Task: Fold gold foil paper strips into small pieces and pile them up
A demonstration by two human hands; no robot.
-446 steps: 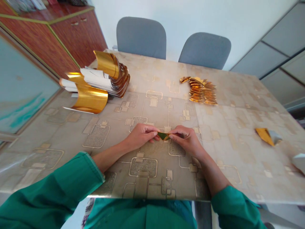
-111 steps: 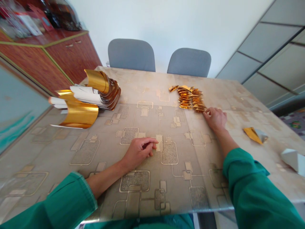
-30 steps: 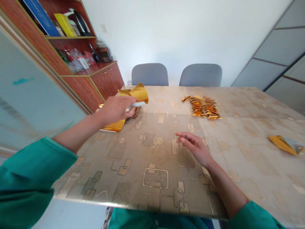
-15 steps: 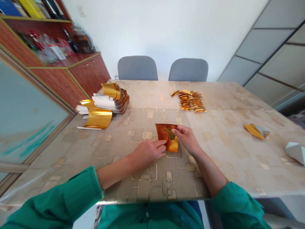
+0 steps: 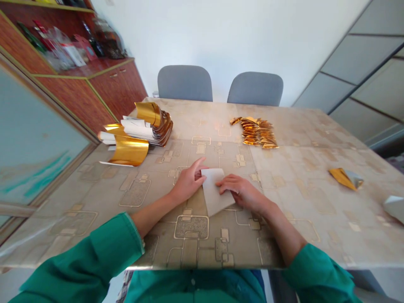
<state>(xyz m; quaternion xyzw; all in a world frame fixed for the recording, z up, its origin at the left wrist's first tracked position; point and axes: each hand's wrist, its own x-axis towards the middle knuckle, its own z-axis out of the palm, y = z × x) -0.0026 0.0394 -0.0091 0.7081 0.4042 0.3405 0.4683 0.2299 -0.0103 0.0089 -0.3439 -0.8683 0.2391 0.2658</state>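
Observation:
A small sheet of gold foil paper [image 5: 216, 194] lies white side up near the table's front, tilted a little. My left hand [image 5: 188, 182] pinches its upper left edge, thumb on the near face and fingers partly behind. At the right edge, my right hand [image 5: 241, 191] has its fingers bent over the paper; its thumb is partly hidden. To the far left is a stack of gold foil paper [image 5: 159, 126], with loose curled sheets [image 5: 131, 151] in front of it. Folded gold pieces [image 5: 257, 132] sit in rows beyond my right hand.
A patterned cloth covers the table [image 5: 189, 248]. On the right lie a gold and silver folded piece [image 5: 345, 179] and a white object [image 5: 394, 208] cut off by the frame. Two grey chairs [image 5: 184, 83] stand at the far edge; a wooden cabinet [image 5: 116, 88] is at left.
The paper has turned from its gold side to its white side. My left hand has moved up to its upper left edge, and my right hand has come slightly down on the right.

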